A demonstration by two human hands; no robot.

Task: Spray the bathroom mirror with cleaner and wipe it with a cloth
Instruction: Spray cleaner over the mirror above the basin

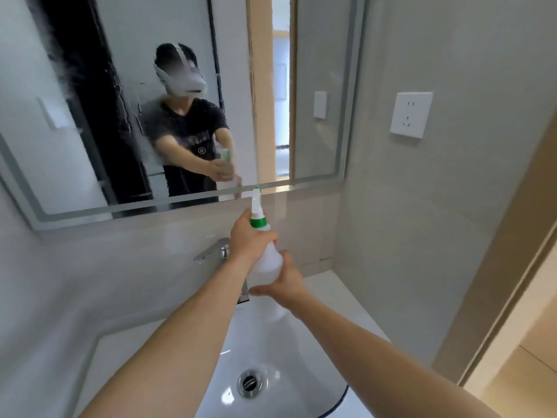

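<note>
The mirror [168,101] hangs above the sink [271,342], with mist and runs on its left part, so spraying looks under way. The bottle [266,251] is held up over the tap [211,251], nozzle aimed at the glass's lower edge. The left hand [248,239] grips its neck, fingers curled round by the trigger; the right hand [286,282] cups the base, fingers wrapped under. Both arms reach forward. Next likely comes more spray, then a cloth, which is not in view.

The translucent white plastic spray bottle with a green collar [265,251] tilts nozzle-first toward the large rectangular wall mirror [316,86], whose left glass is wet and streaked.
</note>
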